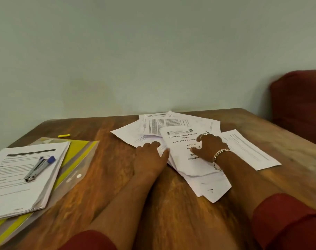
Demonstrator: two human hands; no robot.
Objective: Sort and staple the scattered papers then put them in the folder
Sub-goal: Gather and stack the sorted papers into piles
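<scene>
Both hands are down on the scattered papers point(173, 134) in the middle of the wooden worktop point(117, 159). The left hand point(151, 156) lies flat with its grip open, fingers straight, fingertips on the near-left edge of the loose pile. The right hand point(208, 147) rests on the top sheet point(182, 141), a title page with bold printed lines; fingers loosely spread and pressing down, grip open, nothing pinched. It wears a ring point(202, 135) and a chain bracelet point(221, 153) at the wrist. Relative to the grips: most of the loose pile fans out beyond both hands toward the wall, more sheets slide out under and behind the right hand toward the person, and one separate sheet point(251, 148) lies just right of the right wrist, overlapped by the pile edge. Well to the left of the left hand sits a neat stack of papers point(18, 177), squared up, with a stapler point(39, 168) with a blue end lying on top of it. The stack rests on the folder point(76, 159), clear plastic with yellow inside and a snap button near its right edge. Beyond the folder, far left of the grips, a small yellow highlighter point(64, 135) lies on bare wood. Red sleeves point(287, 221) are pushed up on both forearms. A dark red seat point(300, 105) stands off the worktop's far right.
</scene>
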